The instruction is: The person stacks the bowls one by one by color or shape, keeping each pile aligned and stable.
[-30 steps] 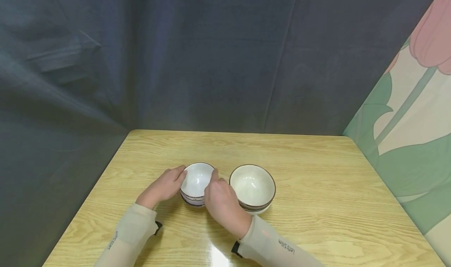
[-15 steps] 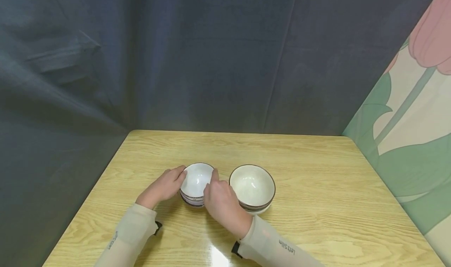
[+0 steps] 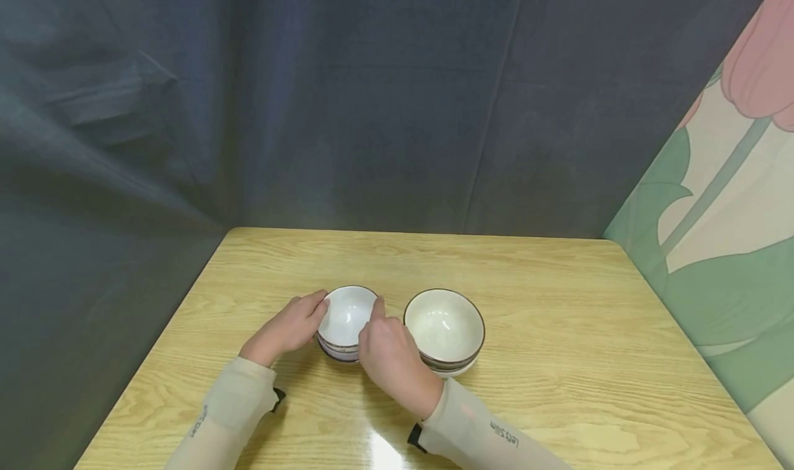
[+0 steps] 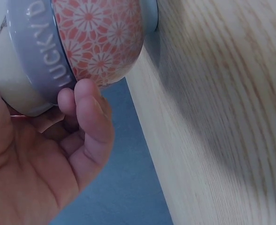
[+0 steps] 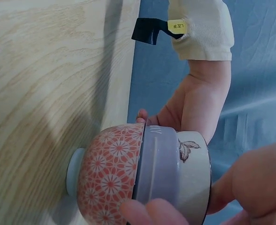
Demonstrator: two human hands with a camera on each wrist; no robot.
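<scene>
Three nested bowls stand upright left of the table's middle. The top bowl (image 3: 347,318) is white inside with a thin dark rim, and cream with a brown leaf motif outside. Below it is a lavender bowl (image 4: 39,51) with raised lettering, sitting in a red bowl (image 5: 107,173) with white flower patterns and a pale foot. My left hand (image 3: 291,329) grips the stack's left side, thumb over the rim and fingertips at the lavender and red bowls. From the right, my right hand (image 3: 393,360) holds the opposite side, hiding part of it in the head view.
A second stack of bowls (image 3: 443,325), cream inside with brown rims, stands just right of my right hand. Wood-grained tabletop (image 3: 558,332) extends around both stacks. A dark curtain (image 3: 384,111) hangs behind the table, and a tulip-patterned cloth (image 3: 732,249) hangs at the right.
</scene>
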